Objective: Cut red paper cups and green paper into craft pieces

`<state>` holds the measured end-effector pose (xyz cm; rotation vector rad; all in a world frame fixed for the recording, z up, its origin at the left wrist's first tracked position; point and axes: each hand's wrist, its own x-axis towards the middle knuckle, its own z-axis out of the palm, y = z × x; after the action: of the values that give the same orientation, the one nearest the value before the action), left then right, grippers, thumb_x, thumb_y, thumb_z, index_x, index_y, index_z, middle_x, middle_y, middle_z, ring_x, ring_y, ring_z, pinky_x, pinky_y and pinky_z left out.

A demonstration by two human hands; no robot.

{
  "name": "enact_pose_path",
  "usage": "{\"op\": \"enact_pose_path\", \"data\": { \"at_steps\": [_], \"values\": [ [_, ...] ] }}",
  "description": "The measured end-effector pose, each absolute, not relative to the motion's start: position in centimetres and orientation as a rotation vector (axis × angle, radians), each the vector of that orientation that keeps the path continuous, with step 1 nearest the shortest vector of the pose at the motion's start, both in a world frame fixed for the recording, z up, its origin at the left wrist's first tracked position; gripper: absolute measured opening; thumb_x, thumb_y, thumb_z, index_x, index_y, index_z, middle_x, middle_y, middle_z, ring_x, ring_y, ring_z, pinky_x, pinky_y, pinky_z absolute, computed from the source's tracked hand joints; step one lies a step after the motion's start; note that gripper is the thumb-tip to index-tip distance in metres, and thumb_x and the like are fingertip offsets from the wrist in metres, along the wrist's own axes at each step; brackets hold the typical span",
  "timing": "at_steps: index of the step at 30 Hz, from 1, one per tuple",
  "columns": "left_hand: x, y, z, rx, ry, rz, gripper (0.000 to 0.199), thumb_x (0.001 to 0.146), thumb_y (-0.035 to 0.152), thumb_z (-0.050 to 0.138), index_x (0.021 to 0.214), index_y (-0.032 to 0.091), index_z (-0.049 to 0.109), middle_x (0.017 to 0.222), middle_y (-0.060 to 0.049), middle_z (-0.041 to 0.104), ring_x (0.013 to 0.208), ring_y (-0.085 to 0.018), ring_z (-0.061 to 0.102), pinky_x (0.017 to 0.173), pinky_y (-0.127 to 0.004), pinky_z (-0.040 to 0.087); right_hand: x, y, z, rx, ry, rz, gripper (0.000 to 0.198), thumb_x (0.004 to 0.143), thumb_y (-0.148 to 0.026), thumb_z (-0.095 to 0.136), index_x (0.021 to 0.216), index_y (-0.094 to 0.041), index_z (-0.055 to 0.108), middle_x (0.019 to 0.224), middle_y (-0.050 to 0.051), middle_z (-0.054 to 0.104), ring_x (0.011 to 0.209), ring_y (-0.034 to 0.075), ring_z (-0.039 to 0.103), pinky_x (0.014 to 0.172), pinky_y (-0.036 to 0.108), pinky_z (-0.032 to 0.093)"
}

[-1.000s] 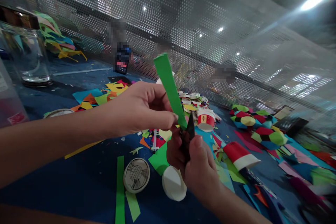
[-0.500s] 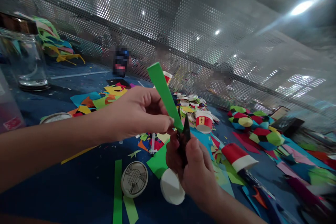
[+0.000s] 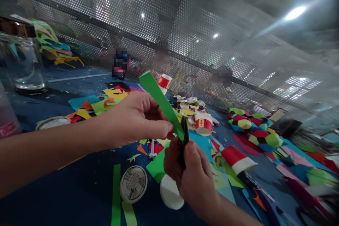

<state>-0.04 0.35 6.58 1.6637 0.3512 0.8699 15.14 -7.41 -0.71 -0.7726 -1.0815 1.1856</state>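
Observation:
My left hand pinches the lower end of a long green paper strip that slants up and to the left. Just below it, my right hand grips black scissors, whose blades meet the strip's lower end. Both hands hover above a dark blue table strewn with coloured paper scraps. Under my hands lie a white round lid, a disc with a printed pattern and a green paper sheet.
Red-and-white paper cups and one lying on its side sit among scraps at centre right. Green strips lie near the front. A glass jar stands far left. Folded colourful paper balls sit right. A perforated metal screen backs the table.
The green strip has tilted further left and sunk lower. Both hands have shifted slightly down and left, and the scissor blades stay at the strip's lower end.

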Motion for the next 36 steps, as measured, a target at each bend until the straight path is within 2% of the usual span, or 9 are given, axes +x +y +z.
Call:
{"op": "enact_pose_path", "data": {
  "at_steps": [6, 13, 19, 23, 27, 31, 36],
  "values": [
    [0.2, 0.6, 6.4, 1.442, 0.239, 0.818, 0.023, 0.065, -0.002, 0.061, 0.069, 0.019, 0.07, 0.064, 0.011, 0.069, 0.061, -0.003, 0.064, 0.059, -0.009, 0.051, 14.9, -7.2, -0.2, -0.797, -0.997, 1.214, 0.048, 0.078, -0.066, 0.065, 0.067, -0.021, 0.052, 0.047, -0.009, 0.037, 0.04, 0.005, 0.023, 0.038, 0.017, 0.024],
    [0.2, 0.7, 6.4, 1.47, 0.307, 0.832, 0.019, 0.062, 0.0, 0.067, 0.063, 0.019, 0.067, 0.06, 0.01, 0.067, 0.057, -0.003, 0.06, 0.053, -0.009, 0.047, 15.2, -7.1, -0.6, -0.748, -1.08, 1.237, 0.045, 0.085, -0.063, 0.06, 0.071, -0.021, 0.053, 0.052, -0.009, 0.038, 0.042, 0.006, 0.024, 0.039, 0.018, 0.022],
    [0.2, 0.8, 6.2, 1.61, 0.4, 0.856, 0.013, 0.064, 0.007, 0.068, 0.06, 0.018, 0.062, 0.057, 0.007, 0.061, 0.053, -0.006, 0.055, 0.049, -0.015, 0.041, 15.7, -7.2, -1.0, -0.754, -1.14, 1.248, 0.044, 0.091, -0.062, 0.051, 0.076, -0.021, 0.055, 0.056, -0.008, 0.038, 0.045, 0.007, 0.024, 0.04, 0.02, 0.021],
    [0.2, 0.5, 6.3, 1.664, 0.406, 0.893, 0.01, 0.068, 0.011, 0.068, 0.063, 0.017, 0.063, 0.059, 0.006, 0.059, 0.055, -0.007, 0.052, 0.049, -0.017, 0.038, 15.7, -7.3, -0.7, -0.806, -1.152, 1.251, 0.047, 0.088, -0.064, 0.053, 0.072, -0.021, 0.053, 0.053, -0.008, 0.036, 0.045, 0.008, 0.025, 0.042, 0.021, 0.023],
    [-0.1, -0.2, 6.6, 1.66, 0.369, 0.862, 0.014, 0.071, 0.004, 0.061, 0.066, 0.017, 0.059, 0.063, 0.008, 0.055, 0.059, -0.005, 0.049, 0.054, -0.015, 0.039, 15.2, -7.4, 0.0, -0.794, -1.087, 1.305, 0.049, 0.079, -0.067, 0.062, 0.068, -0.022, 0.048, 0.052, -0.01, 0.032, 0.043, 0.007, 0.02, 0.04, 0.021, 0.02],
    [-0.1, -0.4, 6.3, 1.655, 0.41, 0.914, 0.015, 0.068, 0.007, 0.061, 0.065, 0.019, 0.053, 0.063, 0.008, 0.054, 0.059, -0.007, 0.049, 0.053, -0.017, 0.04, 14.9, -7.4, 0.3, -0.787, -1.098, 1.321, 0.049, 0.08, -0.068, 0.061, 0.067, -0.022, 0.047, 0.052, -0.01, 0.031, 0.042, 0.007, 0.019, 0.04, 0.021, 0.02],
    [0.4, -0.4, 5.8, 1.604, 0.491, 0.963, 0.015, 0.063, 0.014, 0.066, 0.061, 0.021, 0.053, 0.057, 0.007, 0.055, 0.055, -0.009, 0.053, 0.047, -0.019, 0.041, 15.0, -7.5, 0.0, -0.777, -1.134, 1.325, 0.049, 0.082, -0.068, 0.059, 0.069, -0.022, 0.049, 0.053, -0.009, 0.034, 0.044, 0.007, 0.022, 0.041, 0.02, 0.021]
  ]
}}
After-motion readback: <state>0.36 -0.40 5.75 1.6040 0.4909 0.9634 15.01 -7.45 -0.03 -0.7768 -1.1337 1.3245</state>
